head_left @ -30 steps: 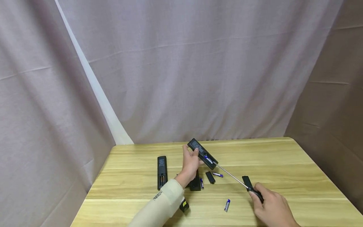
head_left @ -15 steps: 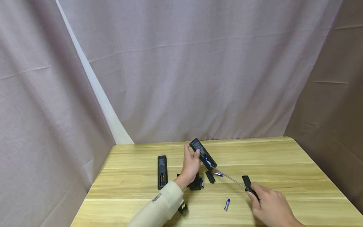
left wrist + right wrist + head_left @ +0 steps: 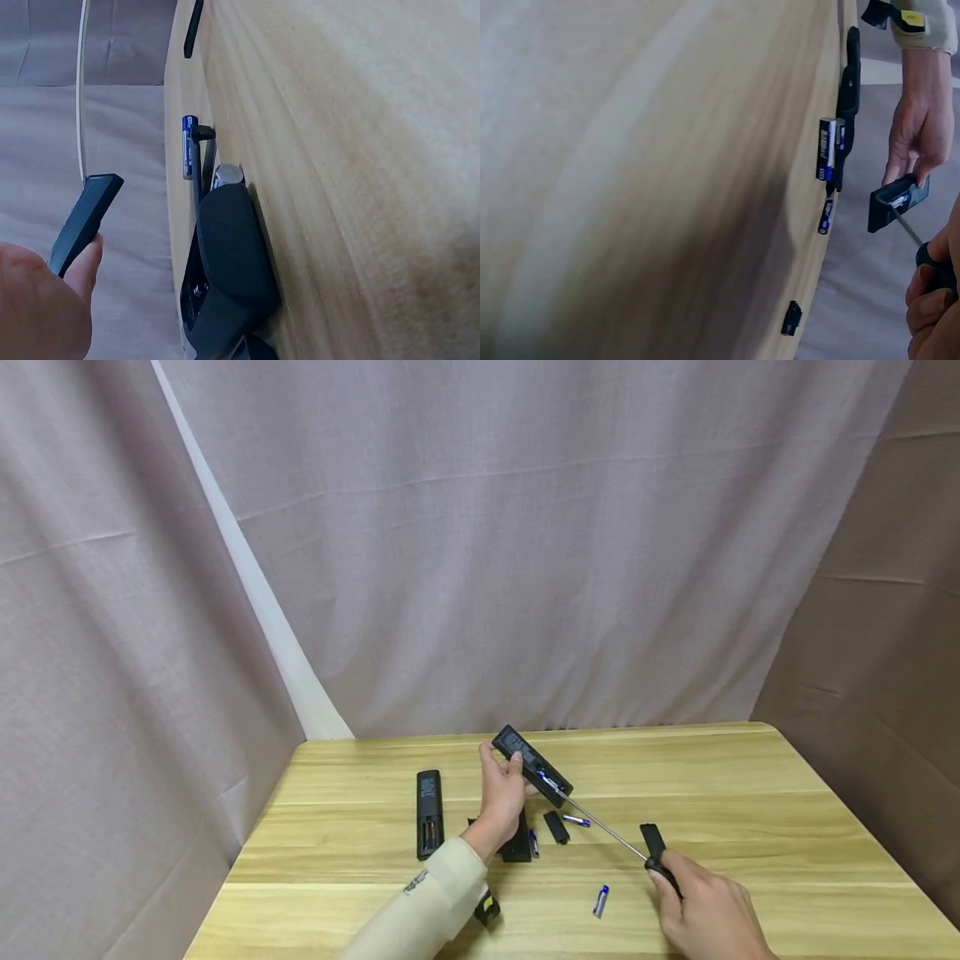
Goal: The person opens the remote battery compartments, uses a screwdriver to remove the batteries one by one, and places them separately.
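In the head view my left hand [image 3: 501, 797] grips a black remote control [image 3: 534, 762] above the table, tilted with its back and uncovered battery compartment facing up. A blue-and-silver battery [image 3: 550, 782] lies in that compartment. My right hand [image 3: 708, 906] holds a screwdriver [image 3: 603, 828] by its black handle. The shaft's tip meets the lower end of the compartment, by the battery; exact contact is too small to tell. The right wrist view shows the same remote control [image 3: 881, 210] and the shaft reaching it. My left hand [image 3: 45, 304] and the remote control [image 3: 86, 217] also appear in the left wrist view.
Another remote control [image 3: 429, 793] lies at left with its compartment uncovered. A dark remote control [image 3: 517, 847] is partly hidden beneath my left arm. Loose batteries [image 3: 577, 821] [image 3: 534, 843] [image 3: 602, 902] and black battery covers [image 3: 556, 828] [image 3: 652, 837] lie on the wooden table [image 3: 787, 827].
The remote control in my left hand swung slightly, then returned to a flatter slant. My right hand and the screwdriver have shifted a little to the left; the tip stays at the compartment.
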### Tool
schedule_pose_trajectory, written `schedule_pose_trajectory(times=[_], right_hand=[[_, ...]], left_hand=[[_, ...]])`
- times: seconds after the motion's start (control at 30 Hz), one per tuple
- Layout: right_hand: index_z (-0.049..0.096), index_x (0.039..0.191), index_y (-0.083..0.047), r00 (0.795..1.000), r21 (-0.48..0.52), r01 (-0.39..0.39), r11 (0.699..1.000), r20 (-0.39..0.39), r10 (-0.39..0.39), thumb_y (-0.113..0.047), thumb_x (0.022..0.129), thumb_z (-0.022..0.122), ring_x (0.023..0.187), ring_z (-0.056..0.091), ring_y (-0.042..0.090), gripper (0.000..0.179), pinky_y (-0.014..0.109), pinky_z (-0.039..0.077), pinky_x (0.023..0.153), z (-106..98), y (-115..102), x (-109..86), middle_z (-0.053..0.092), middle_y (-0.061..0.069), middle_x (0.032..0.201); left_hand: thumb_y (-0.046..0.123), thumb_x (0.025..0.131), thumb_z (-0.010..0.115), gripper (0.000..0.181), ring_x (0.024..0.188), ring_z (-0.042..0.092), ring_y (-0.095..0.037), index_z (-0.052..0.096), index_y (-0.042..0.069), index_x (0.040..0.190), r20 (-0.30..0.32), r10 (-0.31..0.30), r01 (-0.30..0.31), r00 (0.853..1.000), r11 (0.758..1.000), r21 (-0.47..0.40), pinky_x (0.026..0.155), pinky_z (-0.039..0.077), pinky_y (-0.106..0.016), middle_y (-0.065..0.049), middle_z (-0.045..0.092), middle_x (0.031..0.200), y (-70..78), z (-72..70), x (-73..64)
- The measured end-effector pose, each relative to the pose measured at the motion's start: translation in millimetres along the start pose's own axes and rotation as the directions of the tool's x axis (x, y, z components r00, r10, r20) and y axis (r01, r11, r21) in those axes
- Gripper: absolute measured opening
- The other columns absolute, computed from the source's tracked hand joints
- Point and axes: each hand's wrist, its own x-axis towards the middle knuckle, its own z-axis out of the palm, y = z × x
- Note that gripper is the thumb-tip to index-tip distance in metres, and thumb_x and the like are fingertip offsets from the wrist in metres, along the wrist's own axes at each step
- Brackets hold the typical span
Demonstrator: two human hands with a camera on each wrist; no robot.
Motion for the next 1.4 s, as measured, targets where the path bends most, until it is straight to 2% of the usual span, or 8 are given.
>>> schedule_pose_trajectory(times=[0.27,0.6,0.77,1.17,1.4], right_hand=[[0.062,0.084,-0.019,0.999,0.043,-0.042,0.998,0.019,0.042,-0.007,0.083,0.085,0.056,0.034,-0.004,0.026,0.022,0.029,0.050,7.0,0.1,-6.2,0.053,-0.014,0.065],[0.061,0.086,-0.020,0.999,0.063,-0.046,0.997,0.006,0.046,-0.007,0.083,0.086,0.055,0.031,-0.005,0.028,0.019,0.027,0.050,14.1,2.9,-9.1,0.049,-0.015,0.065],[0.062,0.087,-0.019,0.999,0.077,-0.036,0.996,-0.004,0.037,-0.004,0.084,0.084,0.055,0.030,-0.006,0.027,0.018,0.027,0.049,16.2,5.9,-8.7,0.049,-0.015,0.065],[0.061,0.086,-0.019,0.995,0.093,-0.097,0.991,0.025,0.095,-0.006,0.087,0.084,0.053,0.030,-0.005,0.027,0.019,0.027,0.048,11.4,4.2,-8.8,0.049,-0.014,0.064],[0.061,0.086,-0.020,0.998,0.095,-0.064,0.993,-0.018,0.066,-0.005,0.085,0.085,0.054,0.030,-0.006,0.028,0.019,0.027,0.048,11.8,3.9,-8.8,0.049,-0.014,0.065]], left_hand=[[0.014,0.116,0.041,0.030,0.101,0.080,-0.035,0.027,0.016,0.142,-0.020,-0.042,0.041,0.999,0.999,-0.030,0.092,0.068,-0.050,-0.028,0.068,0.127,-3.4,-5.5,2.7],[0.015,0.116,0.041,0.031,0.092,0.079,-0.026,0.025,0.011,0.142,-0.043,-0.059,0.057,0.997,0.998,-0.039,0.086,0.069,-0.044,-0.028,0.066,0.126,-11.4,-11.3,5.7],[0.014,0.116,0.041,0.031,0.092,0.080,-0.028,0.024,0.010,0.142,-0.036,-0.060,0.058,0.998,0.998,-0.040,0.085,0.069,-0.046,-0.027,0.068,0.123,-9.4,-9.8,8.6],[0.014,0.117,0.039,0.033,0.093,0.081,-0.032,0.023,0.009,0.145,-0.039,-0.099,0.097,0.994,0.994,-0.047,0.087,0.069,-0.046,-0.028,0.071,0.120,-8.0,-6.1,7.7],[0.013,0.116,0.039,0.040,0.096,0.081,-0.036,0.021,0.005,0.150,-0.024,-0.122,0.121,0.992,0.992,-0.039,0.088,0.069,-0.044,-0.028,0.068,0.122,-8.4,-3.9,1.4]])
